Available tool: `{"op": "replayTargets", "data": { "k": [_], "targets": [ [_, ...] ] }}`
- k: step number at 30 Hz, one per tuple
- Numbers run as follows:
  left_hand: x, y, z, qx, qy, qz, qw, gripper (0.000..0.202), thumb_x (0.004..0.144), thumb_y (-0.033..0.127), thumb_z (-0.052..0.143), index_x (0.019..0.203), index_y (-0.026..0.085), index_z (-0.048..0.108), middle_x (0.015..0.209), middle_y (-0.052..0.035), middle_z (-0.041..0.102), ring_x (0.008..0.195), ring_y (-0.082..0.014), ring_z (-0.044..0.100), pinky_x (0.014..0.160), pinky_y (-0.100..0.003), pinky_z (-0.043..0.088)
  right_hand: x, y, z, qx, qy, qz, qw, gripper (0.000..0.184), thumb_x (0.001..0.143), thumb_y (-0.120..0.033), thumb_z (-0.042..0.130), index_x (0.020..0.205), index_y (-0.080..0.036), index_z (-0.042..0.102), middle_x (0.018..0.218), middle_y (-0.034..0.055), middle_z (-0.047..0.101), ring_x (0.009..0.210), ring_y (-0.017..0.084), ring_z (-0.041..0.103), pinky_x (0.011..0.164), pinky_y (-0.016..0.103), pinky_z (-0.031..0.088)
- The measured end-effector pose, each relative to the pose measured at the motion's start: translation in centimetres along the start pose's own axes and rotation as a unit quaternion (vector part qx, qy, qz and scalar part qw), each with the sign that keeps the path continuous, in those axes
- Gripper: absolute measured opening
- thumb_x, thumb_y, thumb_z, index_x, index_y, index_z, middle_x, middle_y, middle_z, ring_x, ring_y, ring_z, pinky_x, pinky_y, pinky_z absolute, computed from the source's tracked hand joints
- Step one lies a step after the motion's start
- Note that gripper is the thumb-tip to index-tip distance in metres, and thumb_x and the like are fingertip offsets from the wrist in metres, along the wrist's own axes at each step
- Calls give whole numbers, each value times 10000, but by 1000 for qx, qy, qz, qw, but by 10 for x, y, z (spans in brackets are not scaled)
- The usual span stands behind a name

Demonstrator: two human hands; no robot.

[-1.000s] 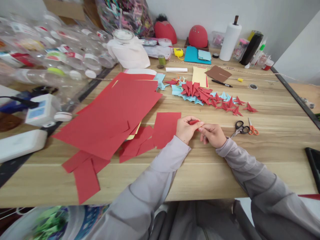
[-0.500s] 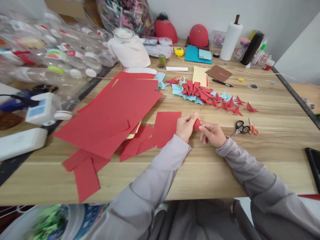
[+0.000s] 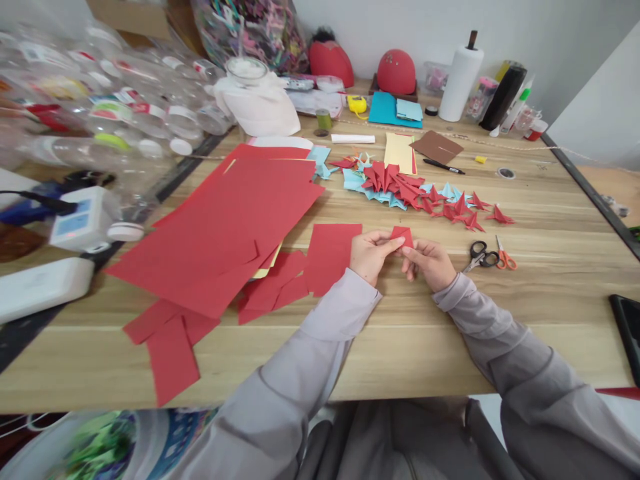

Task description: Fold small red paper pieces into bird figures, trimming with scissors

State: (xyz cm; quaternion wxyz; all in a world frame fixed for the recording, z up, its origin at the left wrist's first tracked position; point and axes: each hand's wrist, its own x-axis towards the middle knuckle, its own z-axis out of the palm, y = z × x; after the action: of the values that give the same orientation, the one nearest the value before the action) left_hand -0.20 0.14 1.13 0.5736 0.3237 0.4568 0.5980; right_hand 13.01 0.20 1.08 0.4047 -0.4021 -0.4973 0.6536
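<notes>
A small folded piece of red paper (image 3: pixel 401 235) is pinched between my two hands, above the table. My left hand (image 3: pixel 370 255) grips its left side with the thumb laid across it. From the right, my right hand (image 3: pixel 429 262) holds its lower edge between thumb and fingers. Beside my left hand lies a flat red paper sheet (image 3: pixel 333 257). Beyond my hands is a pile of folded red paper cranes (image 3: pixel 407 190), with light blue folded paper (image 3: pixel 355 179) among them. Black-handled scissors (image 3: pixel 481 255) and orange-handled scissors (image 3: pixel 506 257) rest near my right hand.
Large red sheets (image 3: pixel 220 227) cover the table's left half, with smaller red pieces (image 3: pixel 173 360) around them. Clear plastic bottles (image 3: pixel 150 113) crowd the far left. A black pen (image 3: pixel 444 166), brown paper (image 3: pixel 437 147) and a white roll (image 3: pixel 461 83) stand or lie farther back.
The red paper has been turned in my fingers, so a flat, squarer face now shows. My left thumb has come down across it. The things on the table have not moved.
</notes>
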Motion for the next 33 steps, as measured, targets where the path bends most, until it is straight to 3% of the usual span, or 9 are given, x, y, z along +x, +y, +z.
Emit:
{"op": "replayTargets", "data": {
  "k": [10,14,18,22,25,33],
  "targets": [
    [-1,4,2,-27,-16,-23,999,386,489,433,839,634,123,661,572,-24,655,524,-134,622,594,-293,552,2,2,-3,63,-28,6,998,423,625,-495,772,611,-168,504,480,-17,641,302,79,499,295,176,378],
    [1,5,1,-55,-10,-39,998,412,598,492,767,744,125,651,577,-44,658,555,-163,646,593,-308,554,2,-2,-3,101,-35,40,993,356,678,-441,748,648,-164,526,471,-38,610,297,63,460,297,171,371],
    [0,8,2,-97,-55,-70,991,289,619,284,733,861,140,667,778,-74,719,716,-176,684,687,-301,551,1,-6,-3,157,-57,94,981,246,742,-372,702,740,-162,575,434,-73,545,278,47,391,283,155,332],
    [-4,10,3,-122,-138,-89,979,399,564,154,681,962,172,675,918,-81,728,845,-205,688,757,-329,531,0,-6,-4,176,-96,123,972,240,799,-386,638,737,-161,583,398,-80,499,252,42,341,271,147,287],
    [-7,11,2,-119,-150,-71,979,431,534,144,702,963,175,683,846,-66,727,726,-176,672,738,-348,529,0,-4,-6,155,-109,140,972,262,821,-406,597,739,-157,598,408,-58,524,261,55,362,279,162,309],
    [-8,6,3,-95,-91,-13,991,394,505,209,811,875,175,682,636,8,658,468,-108,567,517,-296,504,1,-5,-4,137,-118,151,972,319,875,-403,451,779,-148,618,515,18,643,356,115,532,373,216,434]
  ]
}}
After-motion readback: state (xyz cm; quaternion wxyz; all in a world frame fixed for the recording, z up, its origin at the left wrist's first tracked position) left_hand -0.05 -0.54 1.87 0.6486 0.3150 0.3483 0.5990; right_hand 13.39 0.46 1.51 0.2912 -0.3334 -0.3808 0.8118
